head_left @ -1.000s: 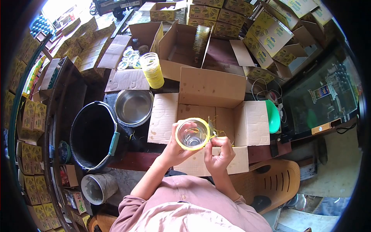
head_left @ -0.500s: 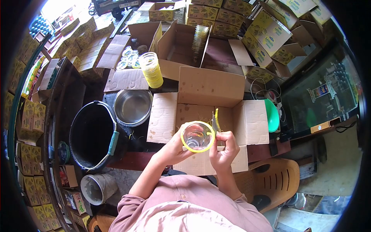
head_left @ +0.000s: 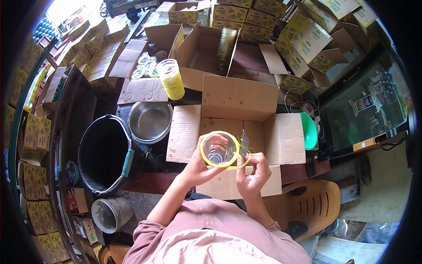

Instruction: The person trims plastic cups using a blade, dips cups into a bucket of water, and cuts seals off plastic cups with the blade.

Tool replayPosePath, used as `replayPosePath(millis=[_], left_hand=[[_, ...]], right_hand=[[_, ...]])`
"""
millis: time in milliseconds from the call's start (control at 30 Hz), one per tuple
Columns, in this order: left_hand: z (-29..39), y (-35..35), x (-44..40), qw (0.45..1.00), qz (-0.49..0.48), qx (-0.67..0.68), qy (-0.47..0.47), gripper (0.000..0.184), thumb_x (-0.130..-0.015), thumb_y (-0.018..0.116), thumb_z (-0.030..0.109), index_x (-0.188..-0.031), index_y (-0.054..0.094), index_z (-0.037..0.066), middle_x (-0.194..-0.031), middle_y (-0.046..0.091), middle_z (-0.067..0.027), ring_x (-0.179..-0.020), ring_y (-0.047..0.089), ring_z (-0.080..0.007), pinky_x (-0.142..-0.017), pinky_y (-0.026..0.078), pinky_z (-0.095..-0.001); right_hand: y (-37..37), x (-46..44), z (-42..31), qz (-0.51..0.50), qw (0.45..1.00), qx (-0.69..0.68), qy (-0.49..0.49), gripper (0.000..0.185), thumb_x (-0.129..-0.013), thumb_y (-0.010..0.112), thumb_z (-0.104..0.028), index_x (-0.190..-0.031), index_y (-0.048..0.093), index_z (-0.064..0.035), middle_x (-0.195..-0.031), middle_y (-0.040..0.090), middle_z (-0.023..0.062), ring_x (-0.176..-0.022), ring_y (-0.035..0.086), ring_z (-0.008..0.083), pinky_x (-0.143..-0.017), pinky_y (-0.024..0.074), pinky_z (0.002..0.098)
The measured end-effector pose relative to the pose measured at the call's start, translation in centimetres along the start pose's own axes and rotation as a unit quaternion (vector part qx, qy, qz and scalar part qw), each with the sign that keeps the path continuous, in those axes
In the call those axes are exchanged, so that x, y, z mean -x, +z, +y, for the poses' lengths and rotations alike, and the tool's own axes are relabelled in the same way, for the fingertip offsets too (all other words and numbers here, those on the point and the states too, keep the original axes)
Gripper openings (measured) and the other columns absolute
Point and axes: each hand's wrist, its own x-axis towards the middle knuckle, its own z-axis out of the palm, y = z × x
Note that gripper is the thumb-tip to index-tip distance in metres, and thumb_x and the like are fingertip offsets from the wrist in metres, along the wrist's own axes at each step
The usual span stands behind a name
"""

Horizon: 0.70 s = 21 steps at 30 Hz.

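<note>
Above the brown cardboard box [head_left: 239,99], our left fingers [head_left: 213,173] were wrapped partway round the clear, yellow-rimmed plastic cup [head_left: 216,150], probably light, flexible, best held by its wall, while our right fingers [head_left: 257,159] pinched a flat grey blade [head_left: 244,145].

Above the open carton [head_left: 239,97], your left hand [head_left: 197,170] holds a clear, yellow-rimmed cup [head_left: 220,149] and your right hand [head_left: 254,176] a thin blade [head_left: 244,144] beside it. Left of the carton sits a steel bowl [head_left: 150,123]; right, a green dish [head_left: 309,132].
</note>
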Motion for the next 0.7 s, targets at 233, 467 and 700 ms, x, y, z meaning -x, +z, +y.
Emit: replayPosePath(millis=[233, 467, 700], left_hand=[[0.9, 0.1, 0.0, 0.998, 0.026, -0.056, 0.016, 0.067, -0.069, 0.072, 0.006, -0.121, 0.029, 0.002, -0.110, 0.046, -0.0140, -0.100, 0.051, -0.0224, -0.087, 0.042, -0.0323], [1.5, -0.1, 0.4, 0.994, -0.003, -0.107, 0.005, 0.068, -0.069, 0.072, 0.008, -0.120, 0.027, 0.002, -0.110, 0.046, -0.0145, -0.102, 0.051, -0.0245, -0.087, 0.041, -0.0341], [2.2, 0.2, 0.6, 0.992, -0.021, -0.121, 0.003, 0.068, -0.070, 0.071, 0.008, -0.120, 0.026, 0.002, -0.112, 0.045, -0.0146, -0.103, 0.051, -0.0247, -0.088, 0.041, -0.0343]], right_hand=[[0.3, 0.4, -0.6, 0.014, 0.997, 0.054, -0.049, 0.015, -0.070, 0.063, 0.004, -0.079, 0.051, -0.0010, -0.070, 0.055, 0.0100, -0.059, 0.056, 0.0184, -0.054, 0.0440, 0.0260], [0.3, 0.2, -0.6, 0.016, 0.993, 0.086, -0.081, 0.019, -0.066, 0.062, 0.009, -0.079, 0.052, 0.0000, -0.071, 0.056, 0.0117, -0.061, 0.059, 0.0225, -0.053, 0.0466, 0.0279], [0.4, -0.4, -0.4, 0.024, 0.994, 0.078, -0.072, 0.013, -0.069, 0.060, 0.002, -0.077, 0.050, -0.0009, -0.071, 0.055, 0.0110, -0.061, 0.056, 0.0223, -0.055, 0.0450, 0.0289]])
